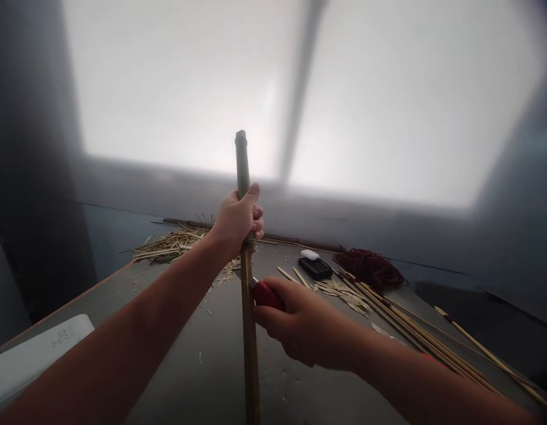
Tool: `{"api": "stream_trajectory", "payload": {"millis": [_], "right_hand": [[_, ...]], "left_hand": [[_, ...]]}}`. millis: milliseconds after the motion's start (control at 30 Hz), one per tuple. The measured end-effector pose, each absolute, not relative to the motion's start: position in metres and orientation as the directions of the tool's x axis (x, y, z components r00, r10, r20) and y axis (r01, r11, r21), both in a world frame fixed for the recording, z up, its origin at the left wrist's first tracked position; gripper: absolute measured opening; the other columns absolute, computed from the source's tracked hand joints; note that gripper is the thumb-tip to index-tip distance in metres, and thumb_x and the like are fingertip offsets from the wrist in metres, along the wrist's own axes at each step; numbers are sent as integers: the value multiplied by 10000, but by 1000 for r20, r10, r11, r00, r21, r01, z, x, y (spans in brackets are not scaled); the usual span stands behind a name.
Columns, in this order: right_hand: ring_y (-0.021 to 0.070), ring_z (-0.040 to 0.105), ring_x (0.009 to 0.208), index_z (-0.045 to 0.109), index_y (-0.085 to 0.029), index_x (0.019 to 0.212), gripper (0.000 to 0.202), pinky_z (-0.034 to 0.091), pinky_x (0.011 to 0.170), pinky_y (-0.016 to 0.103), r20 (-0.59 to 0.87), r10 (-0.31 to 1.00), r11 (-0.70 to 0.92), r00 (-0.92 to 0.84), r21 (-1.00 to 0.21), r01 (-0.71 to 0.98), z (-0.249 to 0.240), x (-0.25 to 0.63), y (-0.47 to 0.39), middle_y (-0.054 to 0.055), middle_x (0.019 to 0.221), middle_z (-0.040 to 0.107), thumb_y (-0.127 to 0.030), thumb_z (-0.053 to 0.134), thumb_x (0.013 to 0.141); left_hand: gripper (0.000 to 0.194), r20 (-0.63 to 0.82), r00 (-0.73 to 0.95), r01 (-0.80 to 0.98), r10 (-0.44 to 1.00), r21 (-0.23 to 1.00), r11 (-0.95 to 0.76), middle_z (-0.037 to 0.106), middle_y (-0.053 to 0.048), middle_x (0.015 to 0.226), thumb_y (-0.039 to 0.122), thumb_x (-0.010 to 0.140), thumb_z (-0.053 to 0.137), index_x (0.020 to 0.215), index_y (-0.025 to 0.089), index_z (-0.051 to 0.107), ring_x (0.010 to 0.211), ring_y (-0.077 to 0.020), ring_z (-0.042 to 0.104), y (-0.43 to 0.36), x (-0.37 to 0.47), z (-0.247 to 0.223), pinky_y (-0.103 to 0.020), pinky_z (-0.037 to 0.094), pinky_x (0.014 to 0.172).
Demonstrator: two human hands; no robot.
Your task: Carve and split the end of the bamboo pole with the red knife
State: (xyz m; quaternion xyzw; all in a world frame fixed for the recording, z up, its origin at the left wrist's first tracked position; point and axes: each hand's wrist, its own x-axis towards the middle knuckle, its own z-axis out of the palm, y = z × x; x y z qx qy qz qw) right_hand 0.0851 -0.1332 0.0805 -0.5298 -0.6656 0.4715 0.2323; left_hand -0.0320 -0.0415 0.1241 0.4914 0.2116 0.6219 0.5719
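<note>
A long bamboo pole point(249, 336) stands upright in front of me, its lower end running out of view at the bottom. My left hand point(239, 218) is wrapped round its upper part, thumb pointing up along it. Lower down, on the right side of the pole, my right hand point(291, 319) grips a red-handled knife point(269, 296). Only a short bit of metal shows at the knife's front, close against the bamboo; the rest of the blade is hidden. Below my left hand the pole's surface looks browner than the greenish top.
A heap of bamboo shavings point(171, 245) lies at the table's back left. To the right are a black case point(315, 267), a white case point(309, 254), flat bamboo slivers point(344, 294), dark red yarn point(368, 267) and thin sticks point(415, 327). A white box point(43, 354) is at left.
</note>
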Motion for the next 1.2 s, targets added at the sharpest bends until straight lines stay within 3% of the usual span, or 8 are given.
{"api": "stream_trajectory", "payload": {"millis": [200, 433, 600, 900, 1200], "right_hand": [[31, 262, 284, 438, -223, 812, 49, 191, 284, 170, -310, 898, -178, -313, -906, 385, 67, 83, -126, -116, 525, 411, -231, 471, 846], [46, 277, 427, 409, -202, 684, 245, 219, 420, 199, -53, 942, 159, -331, -798, 581, 73, 86, -122, -99, 535, 319, -326, 508, 872], [82, 262, 539, 342, -204, 629, 379, 202, 460, 227, 79, 926, 333, -368, -629, 702, 76, 94, -120, -77, 579, 288, -423, 576, 832], [80, 279, 483, 361, -206, 585, 432, 212, 445, 237, 159, 908, 419, -388, -303, 856, 95, 99, -123, -68, 519, 378, -507, 555, 827], [94, 253, 491, 299, -225, 657, 352, 213, 473, 229, 339, 884, 426, -323, -298, 854, 68, 97, -133, -80, 537, 358, -392, 506, 889]], "left_hand": [[220, 316, 89, -407, 945, 877, -255, 371, 103, 526, 326, 926, 540, 828, 227, 370, 304, -44, 315, -30, -24, 119, -172, 297, 317], [172, 350, 83, -361, 933, 883, -300, 377, 98, 513, 296, 955, 473, 836, 229, 370, 308, -55, 326, -33, -23, 121, -183, 311, 318], [201, 382, 89, -372, 920, 870, -325, 375, 98, 505, 327, 928, 528, 830, 230, 382, 309, -55, 332, -39, -23, 124, -180, 311, 322], [212, 404, 96, -396, 910, 854, -338, 363, 96, 500, 313, 924, 538, 809, 229, 381, 314, -53, 324, -50, -25, 131, -178, 313, 325], [213, 459, 67, -404, 886, 824, -397, 364, 97, 495, 304, 922, 533, 804, 231, 372, 311, -52, 325, -58, -25, 135, -175, 305, 319]]}}
